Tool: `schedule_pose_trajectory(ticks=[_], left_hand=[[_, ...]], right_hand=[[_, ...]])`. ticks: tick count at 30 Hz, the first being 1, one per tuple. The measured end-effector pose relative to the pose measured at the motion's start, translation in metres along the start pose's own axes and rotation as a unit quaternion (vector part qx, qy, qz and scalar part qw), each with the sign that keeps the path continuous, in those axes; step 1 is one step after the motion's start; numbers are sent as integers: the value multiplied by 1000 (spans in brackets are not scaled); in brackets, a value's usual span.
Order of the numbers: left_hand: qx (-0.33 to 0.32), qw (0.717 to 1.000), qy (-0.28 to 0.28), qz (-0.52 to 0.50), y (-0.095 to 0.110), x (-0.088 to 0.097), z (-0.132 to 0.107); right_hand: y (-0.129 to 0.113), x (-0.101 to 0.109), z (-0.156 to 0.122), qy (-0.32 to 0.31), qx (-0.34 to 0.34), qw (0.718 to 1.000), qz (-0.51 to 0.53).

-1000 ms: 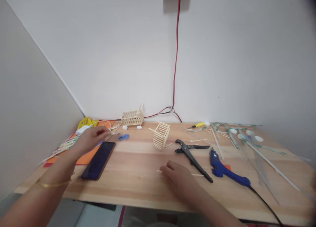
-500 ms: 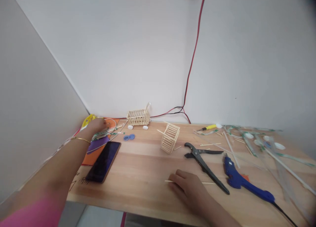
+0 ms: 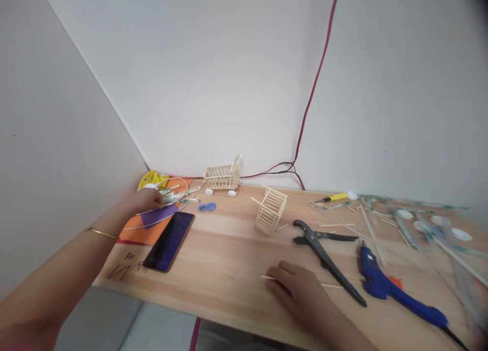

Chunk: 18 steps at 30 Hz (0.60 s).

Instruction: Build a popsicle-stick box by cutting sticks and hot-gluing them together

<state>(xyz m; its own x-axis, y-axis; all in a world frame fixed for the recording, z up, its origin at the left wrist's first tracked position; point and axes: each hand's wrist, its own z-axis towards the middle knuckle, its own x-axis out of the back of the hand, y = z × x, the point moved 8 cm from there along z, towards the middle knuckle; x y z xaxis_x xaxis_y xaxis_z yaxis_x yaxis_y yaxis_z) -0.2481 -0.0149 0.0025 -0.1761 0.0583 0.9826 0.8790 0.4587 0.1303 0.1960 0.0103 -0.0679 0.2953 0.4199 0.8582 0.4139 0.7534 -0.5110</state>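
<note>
My left hand (image 3: 147,199) reaches to the far left corner, its fingers curled at a pile of thin sticks in clear wrappers (image 3: 176,194). What its fingertips hold is hidden. A white plug-like piece (image 3: 151,186) with a looped cable lies against that hand. On the near part of the table, my right hand (image 3: 295,290) rests closed over a thin wooden stick (image 3: 267,278), whose ends show on both sides. Beyond it, a small slatted frame of sticks (image 3: 271,211) stands tilted. Against the wall is a little stick cart (image 3: 221,178) on white wheels.
A phone (image 3: 170,241) lies beside orange and purple sheets (image 3: 133,234). Two blue caps (image 3: 207,207) sit near the cart. Black pliers (image 3: 324,254), a blue glue gun (image 3: 381,280), a yellow-handled cutter (image 3: 335,197), and scattered wrappers (image 3: 406,229) occupy the right side.
My left hand has drawn back slightly from the yellow packet, down onto the wrapped sticks, and the white piece now shows. The view has swung left. My right hand keeps its place on the stick.
</note>
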Motion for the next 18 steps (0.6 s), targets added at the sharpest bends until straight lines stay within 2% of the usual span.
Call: schedule_pose_trajectory(ticks=[2,5,8,13,18], left_hand=[[0,999,-28,37,2,-12,-10],[3,998,-22,62,9,-18,-18],[-16,998,-9,66,18,-12,-21],[-48,997,-26,55,22,5,-21],[-34,996,-43,65,22,0,-21]], right_hand=[[-1,2,0,6,2,1000,-4],[-4,5,-1,11,2,1000,-7],[-5,8,-2,10,1,1000,-10],[-6,9,-3,7,2,1000,-4],[-6,10,-4,9,6,1000,-3]])
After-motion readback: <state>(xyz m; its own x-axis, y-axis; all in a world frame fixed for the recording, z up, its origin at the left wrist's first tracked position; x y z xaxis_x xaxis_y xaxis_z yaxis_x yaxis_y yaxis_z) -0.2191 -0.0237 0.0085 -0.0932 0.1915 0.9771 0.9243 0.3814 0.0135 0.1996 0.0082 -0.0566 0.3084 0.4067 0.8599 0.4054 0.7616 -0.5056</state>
